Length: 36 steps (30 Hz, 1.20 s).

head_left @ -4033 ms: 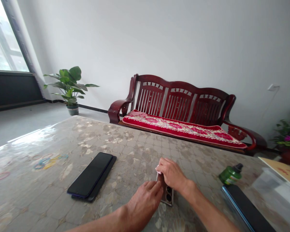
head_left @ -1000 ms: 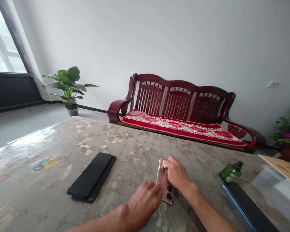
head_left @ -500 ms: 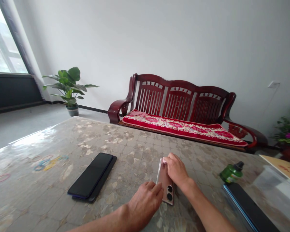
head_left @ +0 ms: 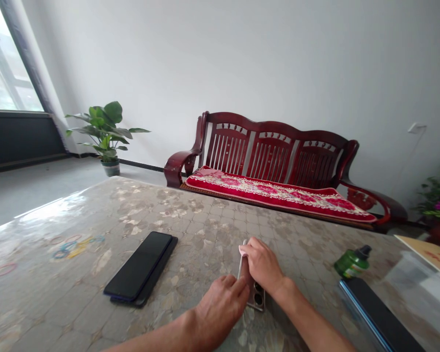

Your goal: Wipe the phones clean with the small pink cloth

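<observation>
A rose-gold smartphone point(head_left: 252, 296) lies back up on the patterned tabletop, its round camera lenses at the end near me. My left hand point(head_left: 220, 303) is closed at the phone's lower left edge, fingers curled against it. Across the upper part of the phone lies my right hand point(head_left: 264, 266), closed, with its thumb towards the far left edge. Much of the phone's back is hidden beneath both hands. A small pale patch shows at the right thumb; I cannot tell whether it is the nail or something held.
To the left, a black phone point(head_left: 141, 266) rests partly over another dark flat piece. Coloured rubber bands point(head_left: 75, 248) lie farther left. At right are a green bottle point(head_left: 352, 262), a dark phone point(head_left: 379, 313) and a clear plastic box point(head_left: 414, 278). A wooden bench point(head_left: 275, 151) stands beyond the table.
My right hand has slid slightly left and towards me over the phone, covering more of its back and part of a lens. The left hand has hardly moved.
</observation>
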Available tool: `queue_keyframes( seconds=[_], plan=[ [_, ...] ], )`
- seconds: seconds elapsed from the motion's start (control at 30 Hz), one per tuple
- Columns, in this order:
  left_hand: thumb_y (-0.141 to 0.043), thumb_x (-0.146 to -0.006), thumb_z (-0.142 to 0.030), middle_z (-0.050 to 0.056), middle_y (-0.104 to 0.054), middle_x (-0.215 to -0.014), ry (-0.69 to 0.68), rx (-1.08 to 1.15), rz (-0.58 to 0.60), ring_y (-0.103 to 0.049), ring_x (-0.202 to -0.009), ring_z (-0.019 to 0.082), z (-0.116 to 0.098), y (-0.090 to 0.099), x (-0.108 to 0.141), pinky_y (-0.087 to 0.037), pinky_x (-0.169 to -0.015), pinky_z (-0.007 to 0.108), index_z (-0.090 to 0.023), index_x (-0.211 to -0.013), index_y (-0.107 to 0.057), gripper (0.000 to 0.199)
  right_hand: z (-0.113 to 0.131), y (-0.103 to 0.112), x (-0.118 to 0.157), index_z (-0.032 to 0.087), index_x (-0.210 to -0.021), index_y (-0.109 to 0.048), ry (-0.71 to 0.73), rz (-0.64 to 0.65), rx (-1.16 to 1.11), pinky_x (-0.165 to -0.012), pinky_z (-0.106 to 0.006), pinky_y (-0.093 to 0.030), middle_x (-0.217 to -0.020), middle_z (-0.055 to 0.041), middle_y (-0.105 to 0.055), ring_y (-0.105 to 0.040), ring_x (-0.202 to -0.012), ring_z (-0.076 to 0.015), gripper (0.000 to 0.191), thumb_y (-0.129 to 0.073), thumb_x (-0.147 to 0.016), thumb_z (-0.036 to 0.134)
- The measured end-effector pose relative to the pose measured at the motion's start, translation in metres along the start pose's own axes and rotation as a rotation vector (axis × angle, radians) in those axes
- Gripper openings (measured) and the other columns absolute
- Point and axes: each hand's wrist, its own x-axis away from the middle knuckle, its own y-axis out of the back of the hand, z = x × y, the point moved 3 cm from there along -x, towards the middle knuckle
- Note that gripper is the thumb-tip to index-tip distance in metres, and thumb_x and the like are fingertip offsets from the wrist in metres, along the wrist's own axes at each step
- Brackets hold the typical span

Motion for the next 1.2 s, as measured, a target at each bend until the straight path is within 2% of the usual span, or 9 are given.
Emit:
queue_keyframes(
  seconds=[0.17,0.27,0.4,0.57,0.73,0.97,1.2],
  plan=[
    [-0.053,-0.091,-0.009,0.009,-0.062,-0.104,-0.006,-0.012,0.013,-0.057,-0.089,0.024,0.001,-0.001,0.0,-0.05,-0.074,0.035,-0.014,-0.104,-0.059,0.016,-0.018,0.003,-0.009,0.027,-0.099,-0.073,-0.094,-0.067,-0.066,-0.083,-0.023,-0.042,-0.097,-0.0019,-0.069,-0.06,-0.095,-0.016,0.03,-0.047,-0.094,0.014],
    [-0.053,-0.091,-0.01,0.009,-0.062,-0.105,-0.007,-0.005,0.027,-0.057,-0.091,0.024,0.001,-0.001,0.0,-0.048,-0.077,0.035,-0.014,-0.102,-0.059,0.014,-0.026,0.008,-0.009,0.026,-0.101,-0.072,-0.121,-0.151,-0.078,-0.081,-0.023,-0.042,-0.098,-0.0028,-0.068,-0.061,-0.093,-0.0156,0.029,-0.045,-0.095,0.016],
    [-0.05,-0.092,-0.01,0.009,-0.061,-0.106,0.002,-0.012,0.02,-0.056,-0.091,0.024,0.001,0.0,0.0,-0.048,-0.079,0.035,-0.015,-0.102,-0.059,0.014,-0.034,0.009,-0.006,0.023,-0.096,-0.071,-0.129,-0.225,-0.016,-0.079,-0.023,-0.041,-0.094,-0.0041,-0.066,-0.06,-0.091,-0.0166,0.025,-0.046,-0.095,0.016],
    [-0.051,-0.092,-0.011,0.009,-0.062,-0.104,-0.005,-0.032,-0.007,-0.056,-0.087,0.024,0.002,-0.001,0.0,-0.048,-0.075,0.035,-0.014,-0.1,-0.058,0.012,-0.031,0.0,0.001,0.023,-0.092,-0.07,-0.114,-0.121,-0.023,-0.078,-0.023,-0.042,-0.093,-0.0033,-0.066,-0.06,-0.09,-0.0162,0.028,-0.044,-0.096,0.013],
    [-0.055,-0.089,-0.01,0.009,-0.062,-0.105,-0.009,-0.031,0.004,-0.056,-0.088,0.023,0.0,-0.001,0.0,-0.047,-0.074,0.034,-0.014,-0.102,-0.059,0.014,-0.018,0.003,0.013,0.024,-0.102,-0.069,-0.036,-0.02,-0.055,-0.085,-0.023,-0.042,-0.097,-0.0033,-0.064,-0.059,-0.095,-0.0163,0.028,-0.043,-0.096,0.013],
    [-0.055,-0.089,-0.009,0.008,-0.061,-0.106,-0.003,0.0,-0.015,-0.056,-0.089,0.023,0.001,0.0,-0.001,-0.047,-0.074,0.035,-0.014,-0.104,-0.058,0.017,-0.015,0.005,0.024,0.022,-0.108,-0.066,0.04,-0.05,0.042,-0.085,-0.028,-0.042,-0.099,-0.0055,-0.064,-0.057,-0.095,-0.0201,0.026,-0.045,-0.097,0.012],
    [-0.052,-0.093,-0.012,0.007,-0.062,-0.103,0.001,-0.022,-0.052,-0.056,-0.088,0.022,0.002,0.0,0.003,-0.046,-0.078,0.033,-0.015,-0.099,-0.059,0.01,-0.027,0.005,0.008,0.02,-0.112,-0.066,0.003,-0.046,0.05,-0.092,-0.03,-0.041,-0.107,-0.0048,-0.067,-0.055,-0.101,-0.0216,0.029,-0.045,-0.096,0.008]
  ],
)
